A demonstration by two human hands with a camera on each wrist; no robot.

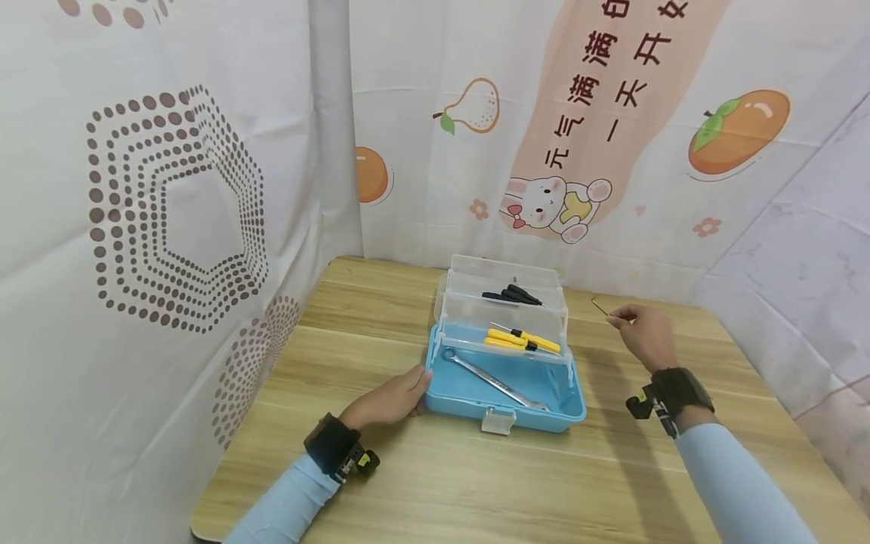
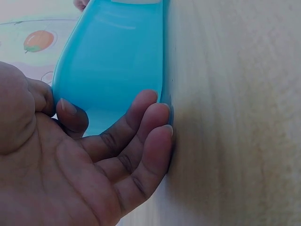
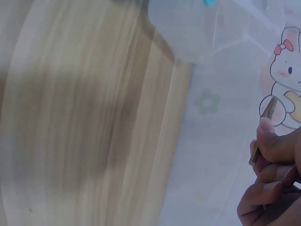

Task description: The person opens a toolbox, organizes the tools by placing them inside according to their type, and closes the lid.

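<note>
An open blue toolbox (image 1: pixel 469 406) stands on the table, its clear trays raised behind the base. My left hand (image 1: pixel 390 399) holds its left side, thumb at the rim and fingertips low on the blue wall (image 2: pixel 110 61). Off to the right of the toolbox, my right hand (image 1: pixel 646 332) pinches a thin metal hex key (image 1: pixel 600 306) between thumb and fingers, raised over the table; one end of the key (image 3: pixel 269 107) sticks out past the thumb. A combination wrench (image 1: pixel 492 379) lies in the base. Yellow-handled screwdrivers (image 1: pixel 523 340) lie in the lower tray, black-handled tools (image 1: pixel 513 293) in the upper one.
The wooden table (image 1: pixel 381 302) backs onto a printed curtain (image 1: pixel 435 196), with another hanging curtain (image 1: pixel 156 408) along the left. A clear latch (image 1: pixel 498 421) hangs from the toolbox front. Both wrists wear black camera straps (image 1: pixel 682 391).
</note>
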